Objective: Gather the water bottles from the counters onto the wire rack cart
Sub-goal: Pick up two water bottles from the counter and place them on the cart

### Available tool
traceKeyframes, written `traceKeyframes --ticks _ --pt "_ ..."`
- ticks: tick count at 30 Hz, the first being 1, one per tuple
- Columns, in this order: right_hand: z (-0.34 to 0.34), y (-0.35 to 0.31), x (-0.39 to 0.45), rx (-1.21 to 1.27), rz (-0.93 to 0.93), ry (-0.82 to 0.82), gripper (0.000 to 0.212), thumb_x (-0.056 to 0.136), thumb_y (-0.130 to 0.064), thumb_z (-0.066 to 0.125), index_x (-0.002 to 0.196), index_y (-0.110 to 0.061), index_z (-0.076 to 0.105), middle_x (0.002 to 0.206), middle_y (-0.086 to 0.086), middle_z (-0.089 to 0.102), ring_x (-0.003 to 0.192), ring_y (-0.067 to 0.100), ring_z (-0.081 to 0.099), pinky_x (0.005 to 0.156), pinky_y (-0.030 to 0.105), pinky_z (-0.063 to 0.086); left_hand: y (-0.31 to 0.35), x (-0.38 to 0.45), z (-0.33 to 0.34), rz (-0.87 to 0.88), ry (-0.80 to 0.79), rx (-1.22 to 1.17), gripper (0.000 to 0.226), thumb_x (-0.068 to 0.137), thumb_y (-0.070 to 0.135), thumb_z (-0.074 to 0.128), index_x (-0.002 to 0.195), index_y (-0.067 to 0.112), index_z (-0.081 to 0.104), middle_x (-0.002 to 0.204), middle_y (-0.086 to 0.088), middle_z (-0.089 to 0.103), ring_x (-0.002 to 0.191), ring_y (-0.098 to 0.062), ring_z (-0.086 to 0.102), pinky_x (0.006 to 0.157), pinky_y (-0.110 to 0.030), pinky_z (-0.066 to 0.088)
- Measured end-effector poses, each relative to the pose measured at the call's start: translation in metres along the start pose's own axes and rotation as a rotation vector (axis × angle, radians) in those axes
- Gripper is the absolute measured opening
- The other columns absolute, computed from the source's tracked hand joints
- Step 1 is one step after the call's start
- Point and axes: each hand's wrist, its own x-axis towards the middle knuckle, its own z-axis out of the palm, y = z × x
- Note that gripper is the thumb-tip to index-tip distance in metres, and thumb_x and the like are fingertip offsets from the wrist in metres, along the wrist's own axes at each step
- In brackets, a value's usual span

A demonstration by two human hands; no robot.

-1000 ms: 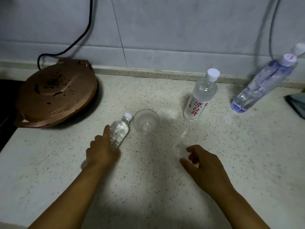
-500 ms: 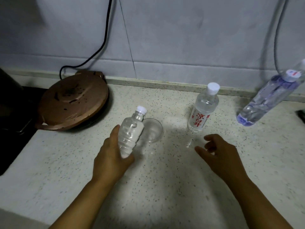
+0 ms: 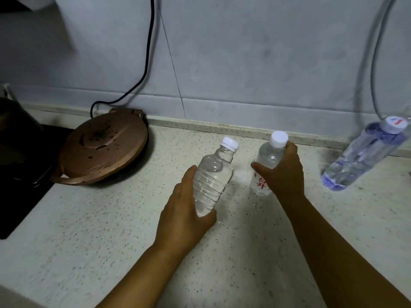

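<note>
Head view takes in a speckled surface (image 3: pixel 89 230) filling the lower two thirds of the frame, backed by a pale wall with cables hanging down it. At the left middle sits a round brown griddle (image 3: pixel 104 147) with its lid down, its black cord (image 3: pixel 149 52) running up the wall. At the far right edge a blue-tinted bottle (image 3: pixel 360 156) appears to lean toward the wall, untouched and well apart from both hands.

Near the centre, the left hand (image 3: pixel 184 210) has its grip wrapped around the lower half of a clear ribbed bottle (image 3: pixel 211 176), which appears lifted off the surface and tilted, cap toward the upper right. Just beside it, the right hand (image 3: pixel 282 172) has its grip curled round the shoulder of a red-lettered bottle (image 3: pixel 265 165); I cannot tell whether that one is off the surface yet. The wire rack cart is not in view, so both bottles have a carry ahead of them.

The risks, as I judge them: the ribbed bottle is held low and slanted, so a loose squeeze could let it slide out. The right hand's high hold leaves the heavier bottom free to swing. The two bottles sit close enough to knock together on the lift. A wide sweep rightward could tip the leaning blue one.
</note>
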Motion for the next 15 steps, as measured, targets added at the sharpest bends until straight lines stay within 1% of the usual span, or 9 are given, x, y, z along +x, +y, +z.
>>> traceKeyframes --ticks 2,4,6,8,9,11,13,14,15 --pt "0.003 0.005 0.003 0.025 -0.021 0.010 0.079 0.059 -0.024 0.083 0.124 -0.012 0.039 0.120 0.011 0.057 0.103 0.024 0.057 0.082 0.033 0.045 0.002 -0.003 0.001 -0.005 0.011 0.001 0.085 0.067 0.033 0.076 0.134 0.047 0.025 0.120 0.014 0.056 0.103 -0.010 0.058 0.086 -0.042 0.054" --pt "0.002 0.008 0.005 0.034 -0.032 0.002 0.074 0.060 -0.023 0.082 0.121 -0.012 0.040 0.116 0.010 0.059 0.097 0.019 0.056 0.079 0.030 0.043 0.004 -0.007 0.002 0.004 0.021 -0.001 0.084 0.066 0.031 0.077 0.131 0.049 0.026 0.118 0.015 0.056 0.101 -0.008 0.058 0.084 -0.041 0.054" --pt "-0.004 0.009 -0.001 0.029 -0.034 -0.012 0.072 0.061 -0.023 0.082 0.119 -0.013 0.040 0.116 0.010 0.059 0.095 0.016 0.054 0.079 0.029 0.043 0.008 -0.013 0.001 0.019 0.026 0.002 0.080 0.066 0.028 0.076 0.126 0.051 0.028 0.114 0.016 0.056 0.098 -0.007 0.058 0.081 -0.041 0.055" --pt "-0.013 0.010 -0.015 0.016 -0.033 -0.032 0.074 0.061 -0.023 0.082 0.120 -0.013 0.039 0.117 0.010 0.058 0.096 0.015 0.053 0.081 0.029 0.042 0.012 -0.018 0.000 0.039 0.026 -0.007 0.079 0.067 0.025 0.076 0.121 0.058 0.028 0.111 0.018 0.056 0.097 -0.006 0.058 0.080 -0.039 0.055" --pt "-0.020 0.009 -0.024 0.013 -0.025 -0.045 0.075 0.061 -0.024 0.082 0.121 -0.014 0.039 0.118 0.010 0.058 0.098 0.016 0.054 0.082 0.030 0.043 0.014 -0.021 0.000 0.054 0.023 -0.010 0.081 0.067 0.024 0.076 0.117 0.063 0.026 0.110 0.019 0.056 0.097 -0.004 0.057 0.078 -0.036 0.055" --pt "-0.037 0.006 -0.048 0.009 -0.009 -0.073 0.077 0.061 -0.027 0.082 0.123 -0.014 0.038 0.120 0.010 0.058 0.102 0.022 0.058 0.084 0.033 0.045 0.017 -0.027 0.000 0.092 0.012 -0.017 0.085 0.066 0.023 0.077 0.108 0.072 0.021 0.107 0.023 0.054 0.096 0.003 0.055 0.072 -0.024 0.050" --pt "-0.057 0.000 -0.075 -0.005 0.006 -0.078 0.078 0.060 -0.029 0.082 0.123 -0.015 0.038 0.121 0.009 0.058 0.098 0.018 0.057 0.082 0.031 0.045 0.021 -0.033 0.001 0.134 -0.008 -0.044 0.084 0.066 0.023 0.078 0.104 0.074 0.023 0.103 0.030 0.052 0.095 0.015 0.051 0.065 -0.013 0.043" --pt "-0.068 -0.003 -0.090 -0.015 0.016 -0.070 0.077 0.060 -0.029 0.082 0.122 -0.016 0.039 0.119 0.007 0.059 0.095 0.014 0.055 0.080 0.030 0.045 0.024 -0.037 0.001 0.163 -0.029 -0.060 0.084 0.066 0.023 0.079 0.102 0.075 0.024 0.100 0.036 0.052 0.093 0.020 0.049 0.062 -0.008 0.040" --pt "-0.079 -0.007 -0.106 -0.024 0.026 -0.063 0.076 0.059 -0.030 0.083 0.121 -0.018 0.039 0.115 0.003 0.059 0.092 0.012 0.053 0.078 0.028 0.044 0.028 -0.042 0.002 0.194 -0.056 -0.072 0.085 0.066 0.021 0.080 0.101 0.076 0.025 0.098 0.044 0.051 0.091 0.025 0.048 0.056 -0.005 0.042"
